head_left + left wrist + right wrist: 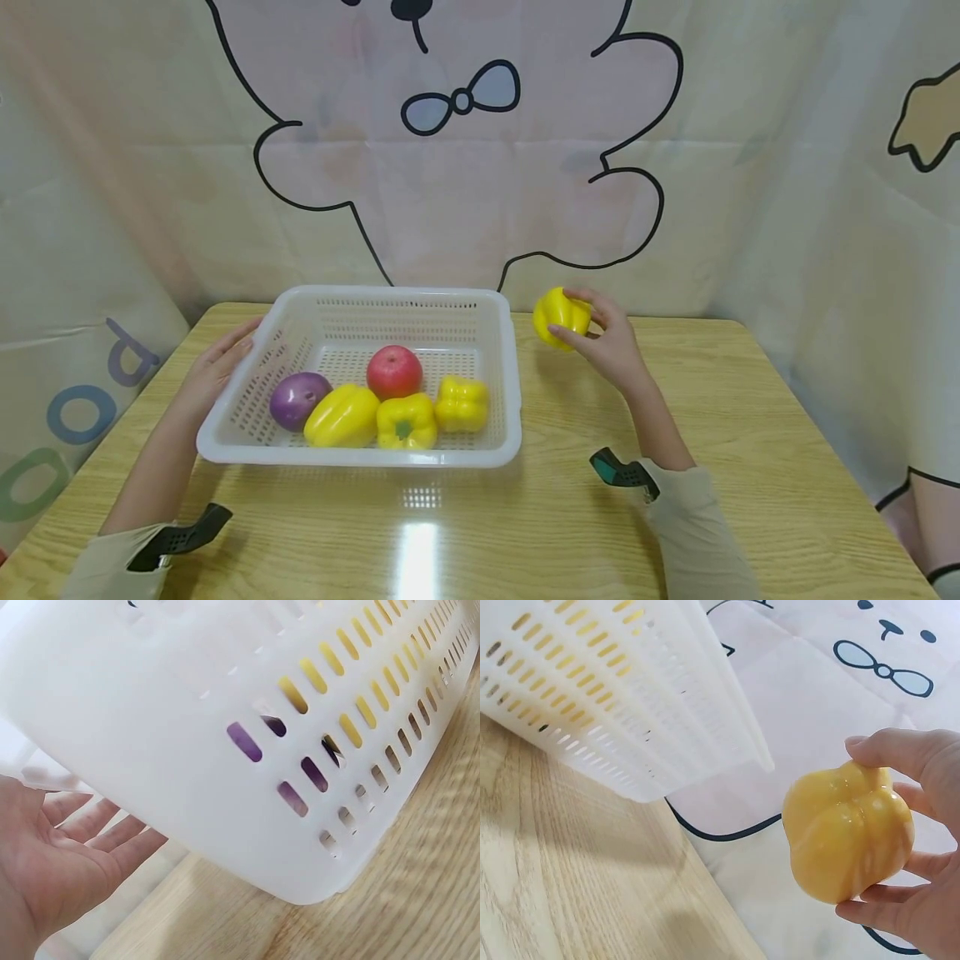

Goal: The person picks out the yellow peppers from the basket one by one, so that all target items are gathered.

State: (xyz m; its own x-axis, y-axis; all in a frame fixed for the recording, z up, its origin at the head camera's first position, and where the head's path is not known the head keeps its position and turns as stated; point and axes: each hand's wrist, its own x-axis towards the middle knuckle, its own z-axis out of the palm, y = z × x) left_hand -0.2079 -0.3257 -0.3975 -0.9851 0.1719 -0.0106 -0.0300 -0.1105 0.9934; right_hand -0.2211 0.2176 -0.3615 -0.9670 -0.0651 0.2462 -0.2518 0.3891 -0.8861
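A see-through white plastic basket with many little holes (360,457) sits on a yellowish wooden table (540,533). The right hand (606,340) has a shiny yellow bell pepper with a lumpy shape (558,315) clamped between the thumb and the fingers. That pepper is to the right of the basket, near its far right corner, and does not touch it; it seems to be up in the air. The left hand (217,367) rests at the left side of the basket, with mostly straight fingers spread a little apart. Inside the basket are a round purple ball-like vegetable (300,402), a round red apple (394,372), a long smooth yellow vegetable (342,417), a yellow pepper with a green stem spot (406,421) and a small blocky yellow pepper (461,404). The step in hand looks like moving one pepper while the basket is kept steady. The next move likely calls for a firm pinch, because the skin looks slippery, and a soft letting go. No brand or label can be read on the basket or the food. On the cloth left of the basket, a purple "d" (131,358), a blue "o" (81,387) and a green "o" (33,453) show.
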